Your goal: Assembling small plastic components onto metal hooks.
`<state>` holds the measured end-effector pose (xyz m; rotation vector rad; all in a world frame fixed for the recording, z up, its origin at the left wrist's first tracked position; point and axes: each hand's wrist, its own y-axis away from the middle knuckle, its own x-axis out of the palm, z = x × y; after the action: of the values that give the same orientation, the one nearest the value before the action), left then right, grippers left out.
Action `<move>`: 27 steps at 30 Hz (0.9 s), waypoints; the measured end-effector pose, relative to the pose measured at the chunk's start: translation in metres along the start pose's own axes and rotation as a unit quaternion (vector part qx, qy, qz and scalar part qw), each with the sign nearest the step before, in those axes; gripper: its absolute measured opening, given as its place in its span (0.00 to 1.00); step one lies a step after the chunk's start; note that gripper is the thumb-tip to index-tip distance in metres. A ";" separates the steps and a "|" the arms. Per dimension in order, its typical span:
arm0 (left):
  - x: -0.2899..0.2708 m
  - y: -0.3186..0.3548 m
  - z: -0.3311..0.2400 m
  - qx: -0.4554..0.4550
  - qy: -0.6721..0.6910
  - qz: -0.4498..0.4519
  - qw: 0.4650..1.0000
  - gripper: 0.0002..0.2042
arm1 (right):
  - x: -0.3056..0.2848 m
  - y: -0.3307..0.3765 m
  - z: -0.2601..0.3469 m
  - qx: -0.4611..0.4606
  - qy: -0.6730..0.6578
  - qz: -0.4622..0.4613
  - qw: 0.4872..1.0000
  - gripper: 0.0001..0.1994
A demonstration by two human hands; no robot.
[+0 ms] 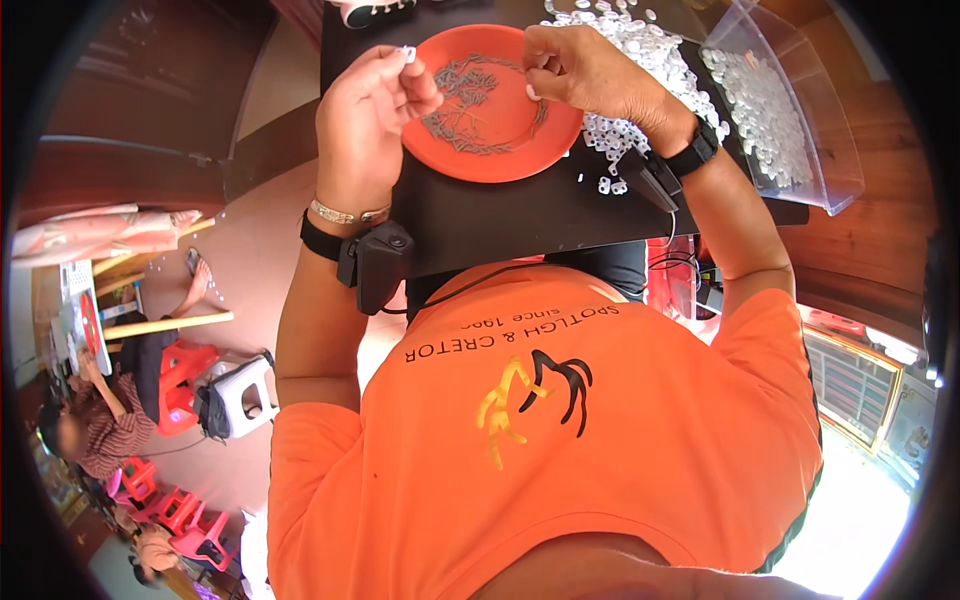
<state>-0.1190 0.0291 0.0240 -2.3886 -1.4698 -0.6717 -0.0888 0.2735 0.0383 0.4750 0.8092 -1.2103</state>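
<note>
An orange-red plate point(480, 170) lies on the black table, with many small grey screw-like metal pieces point(468, 85) scattered in it. Over its left rim, my left hand point(368, 105) pinches a small white plastic piece point(408, 54) between thumb and forefinger, the other fingers loosely curled. My right hand point(590, 75) hovers above the right rim with fingers closed together; whatever is between their tips is too small to make out. Beside and beneath my right wrist spreads a heap of small white plastic pieces point(645, 50).
A clear plastic bin point(835, 185) with more white pieces stands at the right. Several loose white pieces point(612, 186) lie near the front of the black table point(470, 235). Farther left are red stools point(180, 385), a white stool point(243, 400) and a seated person point(110, 420).
</note>
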 end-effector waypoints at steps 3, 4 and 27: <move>0.025 -0.012 0.001 -0.001 0.074 0.038 0.997 0.07 | 0.001 0.002 -0.003 0.039 -0.117 -0.008 0.992 0.08; 0.029 -0.014 0.005 -0.001 0.067 0.050 0.996 0.07 | 0.003 0.001 -0.006 0.006 -0.137 -0.029 0.990 0.07; 0.039 -0.007 0.041 0.099 -0.219 0.063 0.969 0.07 | 0.016 0.007 0.017 0.024 -0.404 -0.053 0.913 0.07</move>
<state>-0.1002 0.0803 0.0085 -2.5443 -1.4361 0.0412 -0.0752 0.2537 0.0361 -0.0579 0.0896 -1.3737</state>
